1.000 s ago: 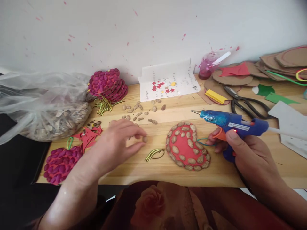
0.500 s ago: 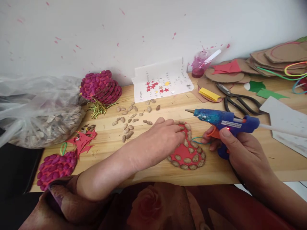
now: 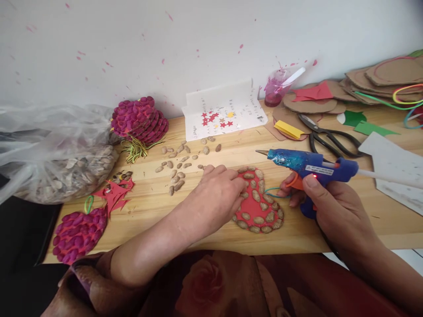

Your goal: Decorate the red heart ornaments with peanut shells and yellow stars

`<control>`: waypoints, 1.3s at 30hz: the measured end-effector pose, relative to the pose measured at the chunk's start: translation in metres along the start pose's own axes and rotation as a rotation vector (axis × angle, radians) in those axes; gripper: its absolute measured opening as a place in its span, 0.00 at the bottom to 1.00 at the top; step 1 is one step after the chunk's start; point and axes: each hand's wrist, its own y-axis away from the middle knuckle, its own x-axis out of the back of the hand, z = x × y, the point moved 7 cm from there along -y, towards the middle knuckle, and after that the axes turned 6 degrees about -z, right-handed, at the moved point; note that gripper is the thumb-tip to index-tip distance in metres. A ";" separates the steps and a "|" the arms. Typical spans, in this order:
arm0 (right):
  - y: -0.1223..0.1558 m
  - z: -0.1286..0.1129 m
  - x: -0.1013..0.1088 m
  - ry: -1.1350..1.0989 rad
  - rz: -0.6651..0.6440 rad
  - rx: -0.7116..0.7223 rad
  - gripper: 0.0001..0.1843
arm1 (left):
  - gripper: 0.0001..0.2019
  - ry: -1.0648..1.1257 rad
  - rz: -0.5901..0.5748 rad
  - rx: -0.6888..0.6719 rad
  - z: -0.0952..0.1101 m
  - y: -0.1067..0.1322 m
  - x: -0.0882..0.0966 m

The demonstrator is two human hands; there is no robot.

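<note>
My right hand [image 3: 340,211] is wrapped around the grip of a blue hot glue gun [image 3: 297,163], with fingers near its orange trigger. The nozzle points left above the table, and a small red light glows on the body. A red heart-like piece [image 3: 253,206], edged and dotted with peanuts in their shells, lies flat on the wood. At its left side is my left hand [image 3: 221,198], fingers curled down against the piece; what they pinch, if anything, is hidden. Beyond that hand, several loose peanuts [image 3: 178,174] are scattered on the table.
A stack of magenta shell-covered pieces [image 3: 140,119], a plastic bag of shells [image 3: 76,171] and red scraps [image 3: 115,196] stand left. Behind lies paper with small stars [image 3: 214,125]. On the right are scissors [image 3: 330,134], cardboard pieces [image 3: 393,75] and a stained cup [image 3: 273,90].
My left hand has shifted left across the red piece, uncovering more of its peanuts and red middle. The glue gun in my right hand has stayed almost in place.
</note>
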 end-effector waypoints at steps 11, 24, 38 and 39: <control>0.000 -0.001 0.000 0.023 0.001 0.007 0.20 | 0.09 -0.047 0.020 0.013 0.005 -0.001 0.003; 0.001 0.004 0.001 0.004 0.011 -0.002 0.21 | 0.09 -0.041 0.042 0.011 0.006 -0.001 0.002; 0.001 0.001 0.000 0.005 0.004 -0.031 0.21 | 0.04 0.064 0.273 0.059 -0.020 0.020 0.034; 0.001 0.001 0.000 0.006 0.002 -0.031 0.21 | 0.04 0.070 0.314 0.077 -0.027 0.027 0.041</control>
